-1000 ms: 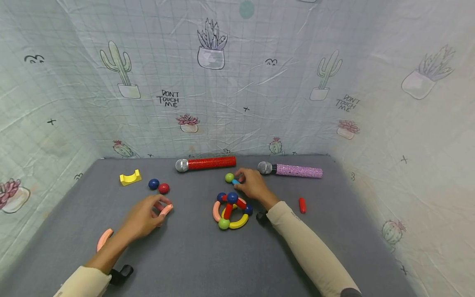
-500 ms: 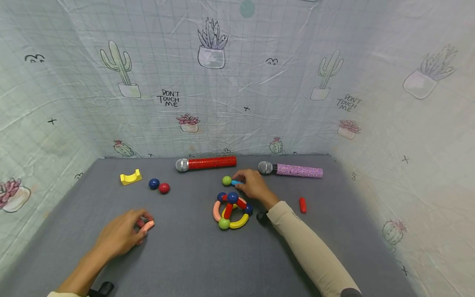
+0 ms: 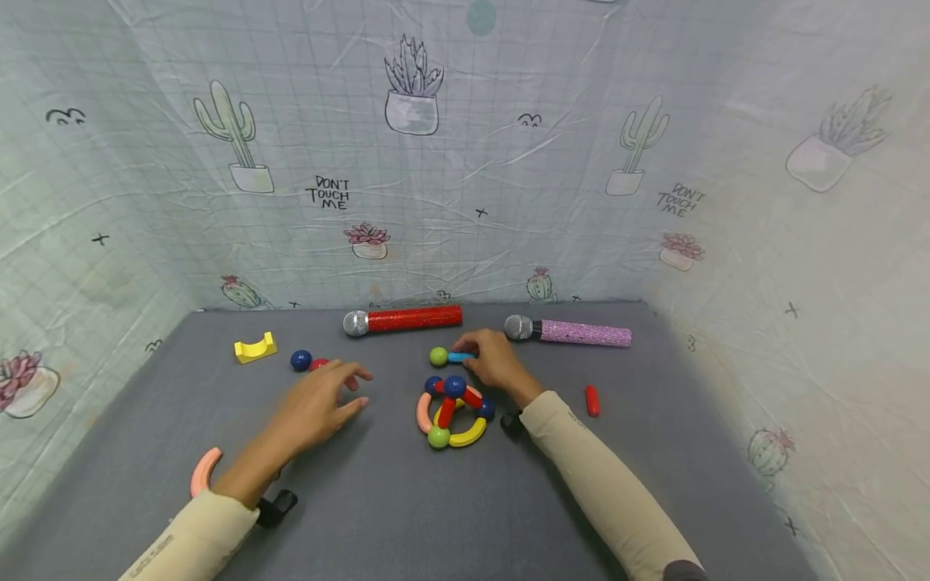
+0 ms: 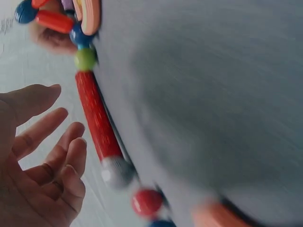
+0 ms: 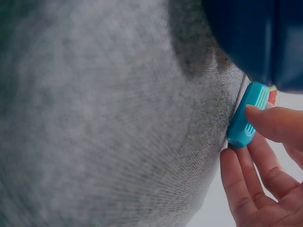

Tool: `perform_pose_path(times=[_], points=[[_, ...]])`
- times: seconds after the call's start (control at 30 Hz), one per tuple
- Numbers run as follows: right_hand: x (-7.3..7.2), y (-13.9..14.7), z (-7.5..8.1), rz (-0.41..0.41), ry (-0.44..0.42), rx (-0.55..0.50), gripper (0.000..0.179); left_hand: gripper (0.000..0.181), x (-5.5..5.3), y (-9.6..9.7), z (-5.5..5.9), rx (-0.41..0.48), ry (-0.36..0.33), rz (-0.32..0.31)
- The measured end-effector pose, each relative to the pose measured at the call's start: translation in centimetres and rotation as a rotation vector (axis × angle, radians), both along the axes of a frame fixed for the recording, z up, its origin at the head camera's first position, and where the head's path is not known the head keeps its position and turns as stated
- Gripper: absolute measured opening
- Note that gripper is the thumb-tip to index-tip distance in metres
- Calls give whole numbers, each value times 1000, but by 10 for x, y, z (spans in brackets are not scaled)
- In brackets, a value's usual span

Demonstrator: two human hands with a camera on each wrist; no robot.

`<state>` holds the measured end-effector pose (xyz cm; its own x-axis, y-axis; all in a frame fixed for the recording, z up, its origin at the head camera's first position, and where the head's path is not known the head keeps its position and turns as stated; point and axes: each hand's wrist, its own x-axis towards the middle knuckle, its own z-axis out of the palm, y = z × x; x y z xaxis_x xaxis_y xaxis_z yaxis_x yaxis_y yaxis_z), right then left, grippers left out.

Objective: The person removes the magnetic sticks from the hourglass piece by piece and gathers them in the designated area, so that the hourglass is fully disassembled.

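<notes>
My right hand [image 3: 497, 361] pinches a light blue toy rod [image 5: 248, 116] between thumb and fingers. At the rod's left end sits a green ball [image 3: 438, 357]. Just in front stands a built piece [image 3: 447, 415] of red rods, blue balls, a green ball and curved yellow and pink bars. To the left, my left hand [image 3: 316, 403] is held over the table with fingers spread and nothing in it. Beyond its knuckles a red ball [image 4: 147, 202] is partly covered in the head view, beside a dark blue ball [image 3: 301, 360]. A pink curved bar [image 3: 204, 474] lies beside the left forearm.
A red glitter microphone [image 3: 407, 319] and a purple glitter microphone [image 3: 581, 332] lie along the back of the grey table. A yellow curved block [image 3: 256, 348] is at the back left, and a red rod [image 3: 592, 401] lies to the right.
My left hand drew back toward the near left with a pink curved bar, let it go and came forward-right empty. The blue rod and green ball shifted slightly left in my right hand.
</notes>
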<state>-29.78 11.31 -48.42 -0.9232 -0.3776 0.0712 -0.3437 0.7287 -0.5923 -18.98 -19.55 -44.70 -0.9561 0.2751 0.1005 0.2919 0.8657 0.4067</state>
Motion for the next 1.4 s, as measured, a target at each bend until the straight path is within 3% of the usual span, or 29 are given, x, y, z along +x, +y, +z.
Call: perform_pose_path(times=[0.27,0.43,0.57,0.73,0.97,1.17,1.4], points=[[-1,-4,-1,27,-6,-1,20,41,-53,56,-9,94,-7,-92],[-2,-8,-3,56,2,-4,16,41,-83,75,-17,104,-65,-122],[-2,-11,-3,57,9,-2,15,35,-98,82,-24,91,-133,-139],[-2,-14,-3,41,7,2,16,29,-104,86,-30,84,-134,-136],[-1,-13,-2,17,8,-8,17,34,-98,78,-30,43,-53,-89],[0,-11,-2,12,5,-3,16,33,-92,48,-22,39,11,-50],[2,-6,-2,3,-2,7,19,33,-97,-9,-15,-1,-22,16]])
